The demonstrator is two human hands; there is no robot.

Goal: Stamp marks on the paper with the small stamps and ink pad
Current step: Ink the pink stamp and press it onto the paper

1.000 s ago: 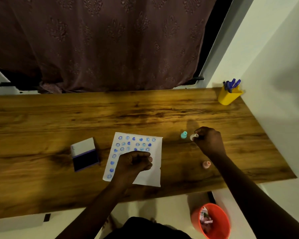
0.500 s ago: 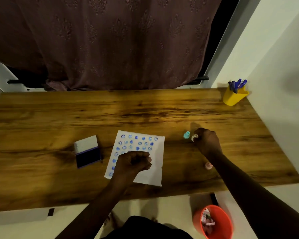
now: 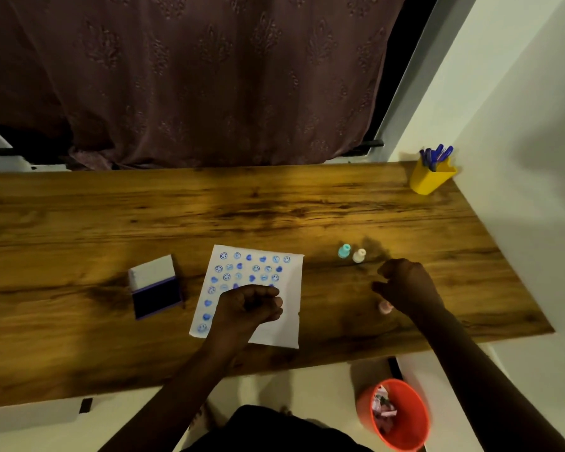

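A white paper (image 3: 291,269) with several blue stamp marks lies on the wooden table (image 3: 209,210). My left hand (image 3: 247,306) rests on the paper's lower middle with its fingers curled; nothing shows in it. An open ink pad (image 3: 155,287) sits left of the paper. A teal stamp (image 3: 344,250) and a cream stamp (image 3: 359,255) stand upright to the paper's right. My right hand (image 3: 405,283) hovers just right of them, fingers loosely curled and holding nothing. A pink stamp (image 3: 385,307) peeks out beside my right wrist.
A yellow cup (image 3: 429,179) with blue pens stands at the table's far right corner. An orange bin (image 3: 395,415) with scraps sits on the floor below the table's front edge. A dark curtain hangs behind the table, a white wall at the right.
My right hand let go of the cream stamp, which now stands beside the teal one, and drew back toward me. My left hand stayed on the paper.
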